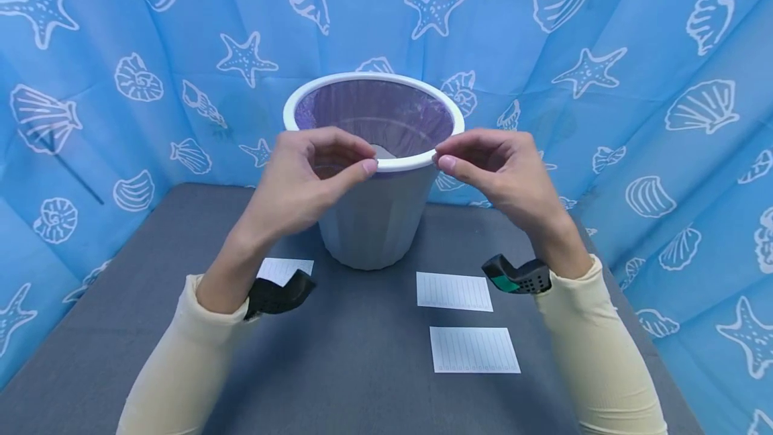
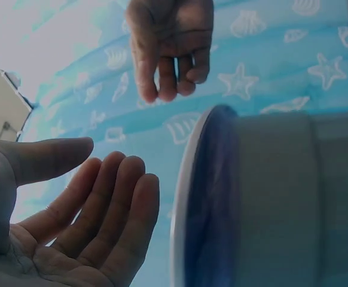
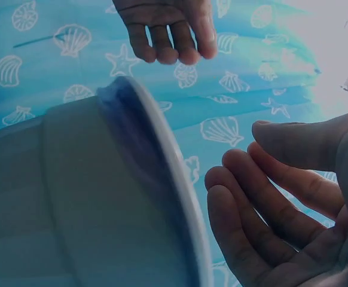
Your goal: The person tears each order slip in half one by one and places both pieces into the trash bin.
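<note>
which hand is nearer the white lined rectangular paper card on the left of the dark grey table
Left. The left hand is raised on the same side as the card; the right hand is farther off, to its right.

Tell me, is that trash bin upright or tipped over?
The trash bin stands upright: base on the gray table, white rim on top.

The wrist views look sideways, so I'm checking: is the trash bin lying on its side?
No: the head view shows the trash bin upright on the gray tabletop, its white rim uppermost.
</note>
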The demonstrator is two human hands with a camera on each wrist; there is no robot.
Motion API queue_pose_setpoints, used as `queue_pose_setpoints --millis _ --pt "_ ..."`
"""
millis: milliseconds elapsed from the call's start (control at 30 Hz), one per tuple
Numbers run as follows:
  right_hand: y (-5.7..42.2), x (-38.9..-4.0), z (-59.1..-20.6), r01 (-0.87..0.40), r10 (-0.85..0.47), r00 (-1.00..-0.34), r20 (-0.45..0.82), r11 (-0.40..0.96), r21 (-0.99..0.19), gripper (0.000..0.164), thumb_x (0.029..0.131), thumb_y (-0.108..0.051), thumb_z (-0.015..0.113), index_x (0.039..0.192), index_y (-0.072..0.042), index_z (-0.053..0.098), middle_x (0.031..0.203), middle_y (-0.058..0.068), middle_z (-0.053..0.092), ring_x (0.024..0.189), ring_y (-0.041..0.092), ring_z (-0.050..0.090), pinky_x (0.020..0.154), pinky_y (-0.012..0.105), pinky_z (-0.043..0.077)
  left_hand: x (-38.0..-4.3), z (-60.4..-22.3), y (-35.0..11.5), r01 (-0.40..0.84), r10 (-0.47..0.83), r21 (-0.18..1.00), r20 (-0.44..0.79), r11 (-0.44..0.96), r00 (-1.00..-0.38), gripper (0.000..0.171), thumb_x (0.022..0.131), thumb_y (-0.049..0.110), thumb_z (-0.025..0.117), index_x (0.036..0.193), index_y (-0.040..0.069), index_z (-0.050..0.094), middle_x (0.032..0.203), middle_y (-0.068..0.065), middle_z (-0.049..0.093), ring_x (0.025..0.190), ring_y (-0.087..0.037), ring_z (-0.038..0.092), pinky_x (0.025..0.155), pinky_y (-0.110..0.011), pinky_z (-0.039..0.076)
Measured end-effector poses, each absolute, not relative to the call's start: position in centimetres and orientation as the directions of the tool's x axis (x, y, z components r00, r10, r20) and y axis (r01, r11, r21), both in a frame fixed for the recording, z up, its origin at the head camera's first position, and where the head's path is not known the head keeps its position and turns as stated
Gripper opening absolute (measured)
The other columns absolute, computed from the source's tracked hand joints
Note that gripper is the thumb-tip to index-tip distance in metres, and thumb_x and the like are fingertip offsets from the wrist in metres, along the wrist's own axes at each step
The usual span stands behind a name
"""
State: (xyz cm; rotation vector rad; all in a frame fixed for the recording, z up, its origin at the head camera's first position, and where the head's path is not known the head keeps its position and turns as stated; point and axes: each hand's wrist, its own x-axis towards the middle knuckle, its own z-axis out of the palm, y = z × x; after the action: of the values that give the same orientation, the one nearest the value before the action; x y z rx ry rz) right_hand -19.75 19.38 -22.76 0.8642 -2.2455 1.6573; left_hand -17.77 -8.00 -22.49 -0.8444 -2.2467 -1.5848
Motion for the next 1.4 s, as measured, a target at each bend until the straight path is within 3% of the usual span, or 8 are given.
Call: queue_pose_setpoints --millis 400,900,1233,1400 --pt "21.1 -18.7 -29.3 -0.499 -0.325 -0.851 0.413 0.253 -0.829 0.019 0.092 0.001 0.072 0.111 0.006 0.072 0.102 0.01 0.073 0.091 0.022 0.071 0.08 0.026 0.056 -16.9 -29.2 -6.9 0.536 0.351 0.816 0.447 0.216 -0.823 0.017 0.093 0.01 0.074 0.109 0.003 0.074 0.099 -0.003 0.073 0.089 -0.015 0.069 0.082 -0.038 0.057" --pt "25.1 -17.8 -38.8 -0.341 -0.344 -0.918 0.196 0.438 -0.832 0.019 0.093 -0.011 0.076 0.11 -0.003 0.073 0.102 0.008 0.074 0.091 0.022 0.07 0.077 0.029 0.056 -18.0 -38.8 -1.5 0.404 0.469 0.89 0.271 0.211 -0.841 0.017 0.092 0.009 0.074 0.108 0.002 0.073 0.095 -0.004 0.071 0.085 -0.011 0.068 0.079 -0.026 0.056" --pt "28.1 -16.9 -42.4 -0.291 -0.359 -0.928 0.102 0.526 -0.799 0.024 0.088 -0.013 0.081 0.106 0.0 0.074 0.095 0.005 0.073 0.081 0.014 0.066 0.074 0.032 0.055 -17.7 -42.8 2.4 0.359 0.543 0.875 0.138 0.326 -0.829 0.029 0.088 0.013 0.081 0.11 -0.002 0.072 0.093 -0.008 0.07 0.079 -0.005 0.061 0.075 -0.021 0.052" --pt "29.6 -16.6 -43.5 -0.296 -0.405 -0.912 0.07 0.529 -0.795 0.024 0.085 -0.011 0.083 0.105 0.001 0.074 0.088 0.002 0.07 0.074 0.012 0.061 0.067 0.028 0.052 -17.3 -44.5 4.1 0.355 0.582 0.838 0.057 0.413 -0.811 0.033 0.084 0.018 0.085 0.11 0.001 0.073 0.09 0.001 0.068 0.079 -0.003 0.058 0.073 -0.018 0.048"
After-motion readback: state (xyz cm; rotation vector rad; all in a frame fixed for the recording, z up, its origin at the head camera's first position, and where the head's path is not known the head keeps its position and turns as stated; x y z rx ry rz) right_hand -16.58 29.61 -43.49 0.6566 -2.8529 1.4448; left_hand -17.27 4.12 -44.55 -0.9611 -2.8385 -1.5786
